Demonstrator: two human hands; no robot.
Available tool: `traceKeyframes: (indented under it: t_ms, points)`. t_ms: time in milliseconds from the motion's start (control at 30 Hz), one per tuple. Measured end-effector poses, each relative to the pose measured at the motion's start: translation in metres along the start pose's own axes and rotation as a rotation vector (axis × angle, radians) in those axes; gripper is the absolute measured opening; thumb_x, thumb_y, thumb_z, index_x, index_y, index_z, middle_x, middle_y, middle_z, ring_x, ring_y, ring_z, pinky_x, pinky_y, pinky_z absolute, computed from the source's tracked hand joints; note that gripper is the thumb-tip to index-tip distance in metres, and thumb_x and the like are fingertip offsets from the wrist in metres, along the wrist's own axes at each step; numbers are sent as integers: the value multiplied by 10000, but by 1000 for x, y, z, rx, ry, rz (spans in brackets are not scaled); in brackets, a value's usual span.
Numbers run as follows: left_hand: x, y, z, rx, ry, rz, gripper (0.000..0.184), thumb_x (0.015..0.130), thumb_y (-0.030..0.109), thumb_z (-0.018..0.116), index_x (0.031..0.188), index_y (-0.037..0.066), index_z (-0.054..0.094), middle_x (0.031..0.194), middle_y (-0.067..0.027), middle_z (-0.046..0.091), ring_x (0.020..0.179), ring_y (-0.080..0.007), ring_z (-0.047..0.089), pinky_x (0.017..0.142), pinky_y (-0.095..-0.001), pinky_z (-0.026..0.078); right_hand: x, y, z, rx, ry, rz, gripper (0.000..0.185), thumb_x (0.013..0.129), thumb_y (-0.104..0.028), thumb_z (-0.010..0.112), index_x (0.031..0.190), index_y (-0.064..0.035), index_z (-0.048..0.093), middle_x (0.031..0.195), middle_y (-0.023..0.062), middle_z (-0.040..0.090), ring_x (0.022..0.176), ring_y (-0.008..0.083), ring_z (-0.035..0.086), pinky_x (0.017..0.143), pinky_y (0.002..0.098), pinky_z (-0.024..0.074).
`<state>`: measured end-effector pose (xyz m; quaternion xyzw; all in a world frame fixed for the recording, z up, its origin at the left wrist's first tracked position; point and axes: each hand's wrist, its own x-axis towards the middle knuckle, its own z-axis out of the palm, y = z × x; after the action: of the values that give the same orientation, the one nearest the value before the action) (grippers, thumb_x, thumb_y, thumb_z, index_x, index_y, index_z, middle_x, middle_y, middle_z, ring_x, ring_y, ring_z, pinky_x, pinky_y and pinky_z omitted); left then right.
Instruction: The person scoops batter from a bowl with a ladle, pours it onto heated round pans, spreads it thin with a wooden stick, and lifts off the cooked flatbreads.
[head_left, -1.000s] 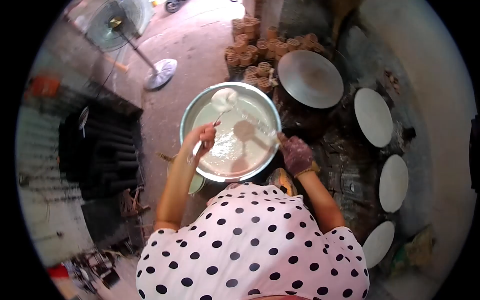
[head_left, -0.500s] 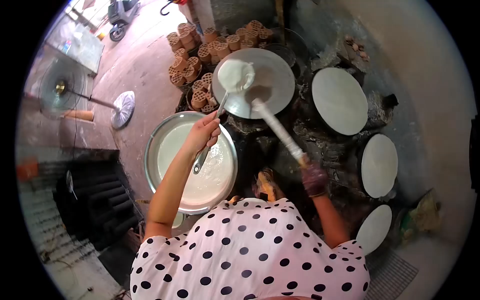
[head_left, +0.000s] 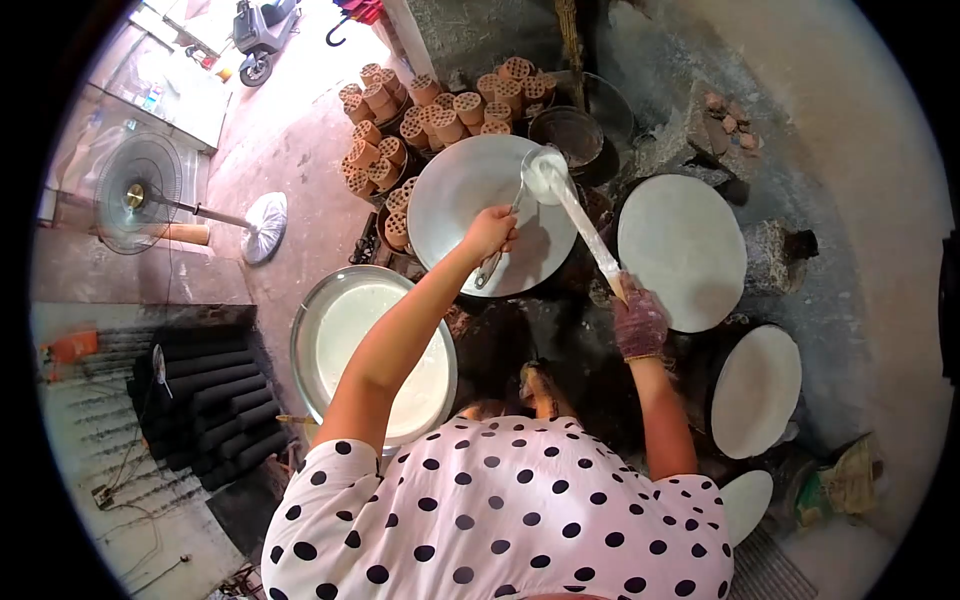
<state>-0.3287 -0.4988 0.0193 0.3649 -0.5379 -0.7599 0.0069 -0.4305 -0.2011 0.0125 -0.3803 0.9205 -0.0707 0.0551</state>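
Left hand [head_left: 490, 234] shifted right, ladle [head_left: 541, 178] seemingly at edge of pan [head_left: 455, 200]

I take this for a small workshop: perforated clay-coloured cylinders [head_left: 445, 122] crowd the top centre, round pans [head_left: 682, 253] line the right.

So the floor's this dusty pinkish-grey concrete [head_left: 300, 170], with bright light pouring in from the top left where a grey scooter [head_left: 263, 38] is parked. Grey metal standing fan [head_left: 137, 195] on the left, base wrapped in whitish plastic, and a stack of black cylinders [head_left: 215, 400] below it. Bare, stained grey-beige wall [head_left: 850, 180] curving down the right side.
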Motion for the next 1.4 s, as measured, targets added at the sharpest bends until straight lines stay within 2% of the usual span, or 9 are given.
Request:
traceKeyframes:
  t_ms: [167, 333, 467, 567, 733, 967, 1100, 1167, 1400]
  points:
    - [21, -7, -13, 1101, 304, 539, 437, 823, 167, 468, 1245, 81, 539, 849, -227, 641, 770, -401, 621, 664, -468, 489, -13, -17, 47, 235, 154, 112, 442, 878, -310, 579, 1298, -188, 514, 998, 150, 627, 897, 353, 607, 779, 404, 501]
    - [21, 5, -26, 1323, 338, 407, 493, 833, 170, 503, 1325, 157, 481, 815, -169, 656, 739, -355, 631, 638, -453, 484, -27, -45, 75, 696, 534, 113, 429, 845, -250, 619, 1241, -92, 572, 1198, 173, 589, 1005, 352, 601, 850, 403, 485]
    - [5, 2, -47, 1376, 504, 415, 522, 835, 148, 507, 1351, 191, 447, 798, -165, 648, 710, -344, 632, 620, -454, 480, 37, -100, 112, 572, 61, 390, 458, 861, -348, 555, 1254, -111, 552, 1147, 179, 610, 1066, 365, 566, 921, 425, 438]
    - [-22, 4, -84, 1375, 711, 492, 504, 860, 190, 510, 1357, 195, 431, 753, -135, 647, 691, -312, 644, 619, -424, 499, 77, -105, 135, 850, 136, 334, 452, 861, -379, 566, 1212, -93, 582, 1144, 188, 613, 1050, 363, 578, 913, 402, 448]
    - [-142, 19, -105, 794, 873, 695, 536, 872, 89, 518, 1390, 183, 417, 825, -158, 641, 735, -311, 624, 657, -384, 480, 14, -120, 124, 1006, 319, 577, 423, 827, -321, 626, 1166, -67, 609, 1113, 182, 635, 1026, 333, 603, 876, 382, 461]
    - [-242, -104, -153, 136, 621, 398, 468, 922, 99, 496, 1379, 39, 411, 627, 40, 428, 518, -53, 410, 454, -204, 350, 99, -146, 120, 914, 76, 218, 363, 816, -275, 583, 1106, -58, 604, 1030, 190, 651, 946, 358, 617, 826, 394, 471]
    - [-303, -186, -164, -62, 714, 216, 360, 948, 102, 453, 1299, 28, 485, 634, 32, 413, 469, -51, 384, 402, -204, 328, 83, -101, 119, 1150, 98, 364, 382, 814, -273, 600, 1158, -108, 603, 1069, 187, 637, 979, 336, 616, 847, 391, 474]
    - [-327, -235, -169, -102, 770, 159, 301, 955, 116, 441, 1228, 25, 530, 626, 17, 427, 446, -67, 400, 397, -206, 330, 72, -101, 115, 657, 137, 484, 384, 824, -271, 593, 1184, -138, 596, 1111, 171, 630, 1000, 328, 611, 862, 395, 475]
    - [-364, -361, -181, -342, 923, -116, 225, 947, 203, 504, 1069, 27, 574, 642, -2, 478, 471, -94, 449, 429, -236, 369, 148, -148, 114, 455, -124, 259, 412, 854, -312, 559, 1236, -159, 551, 1149, 154, 619, 1057, 368, 584, 888, 423, 467]
